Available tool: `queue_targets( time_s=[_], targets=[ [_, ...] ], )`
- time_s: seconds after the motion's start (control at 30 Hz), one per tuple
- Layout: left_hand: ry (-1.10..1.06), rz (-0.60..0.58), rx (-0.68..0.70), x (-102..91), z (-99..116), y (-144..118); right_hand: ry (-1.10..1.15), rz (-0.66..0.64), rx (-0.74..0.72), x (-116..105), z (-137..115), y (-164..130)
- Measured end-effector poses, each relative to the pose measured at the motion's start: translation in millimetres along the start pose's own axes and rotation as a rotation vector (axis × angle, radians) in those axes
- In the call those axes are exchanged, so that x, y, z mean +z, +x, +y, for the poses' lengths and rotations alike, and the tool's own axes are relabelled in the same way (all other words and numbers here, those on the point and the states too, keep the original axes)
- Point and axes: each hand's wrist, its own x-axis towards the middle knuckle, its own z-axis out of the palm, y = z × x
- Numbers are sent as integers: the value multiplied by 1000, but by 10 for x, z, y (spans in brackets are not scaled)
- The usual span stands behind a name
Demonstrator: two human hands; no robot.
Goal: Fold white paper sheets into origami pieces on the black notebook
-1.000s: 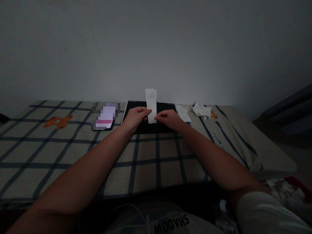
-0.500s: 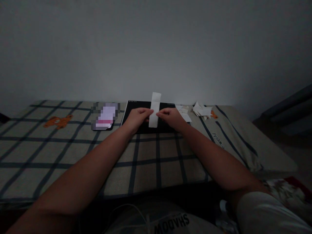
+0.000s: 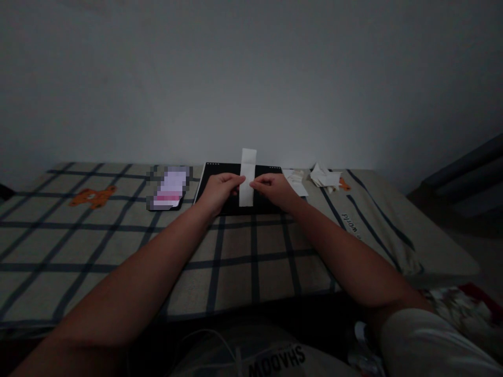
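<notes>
Between my hands a narrow white paper strip stands nearly upright, with a faint crease across its upper part. My left hand pinches its left edge between thumb and finger. On the opposite edge, at about the same height, my right hand is closed in a pinch too. Behind and below the strip lies a black notebook or pad with a row of small holes along its far edge. My hands hide much of its surface.
Left of the pad, a phone with a lit, blurred screen lies on the checked cloth. Loose white paper and a crumpled paper pile are to the right. A grey wall rises behind. A clear bottle stands low at right.
The paper strip has shifted slightly left at its top and is now straighter. Both hands keep their pinch on its edges, almost in place.
</notes>
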Motion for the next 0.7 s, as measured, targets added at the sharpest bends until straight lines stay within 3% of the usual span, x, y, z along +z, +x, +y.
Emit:
queue_targets(
  time_s=[0.2,0.47,0.57,0.7],
  targets=[
    [32,-35,17,8,-32,3,-12,3,-1,-7,-28,-5],
    [357,69,121,-30,65,-36,-45,-7,18,13,-25,1],
    [310,91,108,-18,66,-34,-43,-7,20,11,10,7],
    [91,60,55,-6,20,-5,-31,-2,-19,-1,33,9]
  ],
)
